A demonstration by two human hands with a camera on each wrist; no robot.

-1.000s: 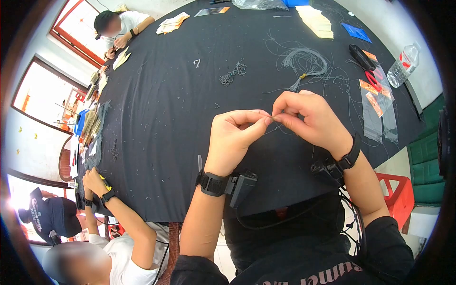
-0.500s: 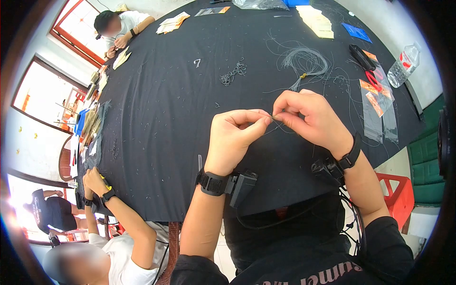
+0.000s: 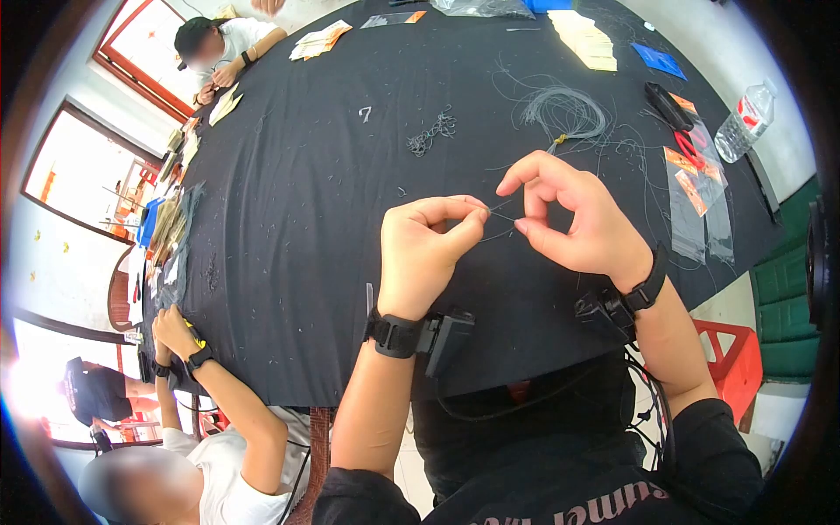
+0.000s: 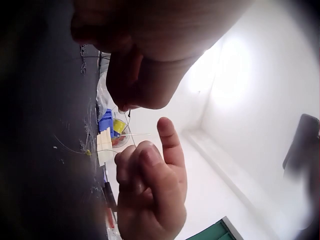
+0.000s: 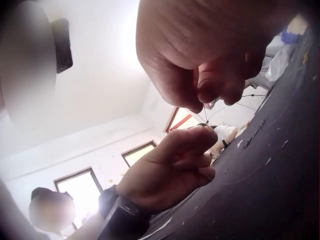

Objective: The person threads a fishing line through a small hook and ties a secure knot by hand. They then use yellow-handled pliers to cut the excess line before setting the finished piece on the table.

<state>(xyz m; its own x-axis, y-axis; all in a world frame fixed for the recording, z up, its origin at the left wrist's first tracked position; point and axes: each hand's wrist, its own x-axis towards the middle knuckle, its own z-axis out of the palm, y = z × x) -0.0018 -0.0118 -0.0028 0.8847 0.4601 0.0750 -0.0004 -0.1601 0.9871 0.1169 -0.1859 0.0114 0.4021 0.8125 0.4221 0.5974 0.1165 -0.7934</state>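
Observation:
My left hand [image 3: 431, 249] pinches thin fishing line [image 3: 503, 215] between thumb and forefinger, over the black cloth. In the right wrist view, a tiny dark knot-like piece [image 5: 206, 123] with short line ends stands at the left fingertips. My right hand [image 3: 582, 219] is just to the right, thumb and forefinger spread apart and the other fingers bent. Strands reach across the gap close to its thumb. Beyond the hands lie a small pile of dark hooks [image 3: 431, 133], a single hook [image 3: 402, 192] and a coil of clear line [image 3: 582, 105] tied with yellow.
To the right are red-handled scissors [image 3: 689, 149], clear plastic bags [image 3: 687, 219], a blue packet [image 3: 658, 59] and a water bottle [image 3: 748, 122]. Cream cards [image 3: 582, 39] lie at the back. Another person's hands [image 3: 175, 332] work at the left edge; another person sits farther off.
The fingertips of both hands met before. Now the right thumb and forefinger have parted and moved away, while the left hand has shifted slightly left, still pinching the line.

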